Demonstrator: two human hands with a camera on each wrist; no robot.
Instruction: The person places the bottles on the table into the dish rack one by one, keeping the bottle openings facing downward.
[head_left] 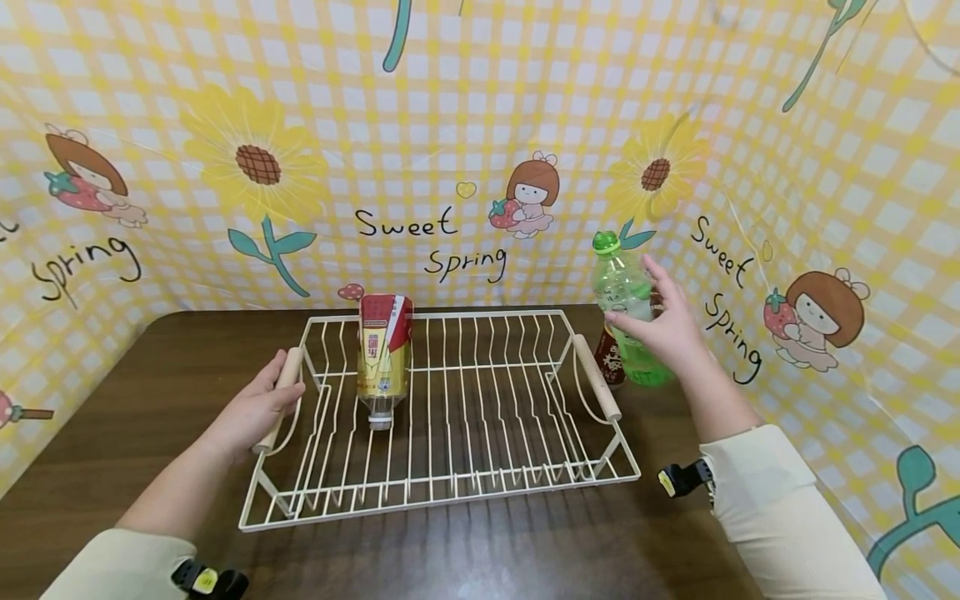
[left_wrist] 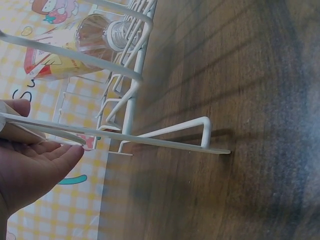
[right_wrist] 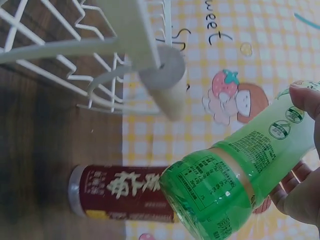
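Dark wood-grain counter [head_left: 525, 550]: clear bottle with red-and-yellow label [head_left: 384, 350] lies in cream wire rack [head_left: 450, 502]. Left hand [head_left: 243, 421]: fingers round rack's left wooden handle [head_left: 291, 364]. Right hand [head_left: 671, 325]: fingers holding green plastic bottle [head_left: 630, 298], right of rack. Judged partway: green bottle and maroon-labelled cylinder [right_wrist: 125, 192] remain outside.

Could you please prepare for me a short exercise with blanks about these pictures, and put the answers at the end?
1. The left hand holds a handle made of ____.
2. The right hand holds a bottle whose cap is coloured ____.
3. Counting the red and yellow bottle, the number of bottles lying on the rack is ____.
4. In the head view, the dark red container stands on the rack's ____ side.

Answers: wood; green; one; right
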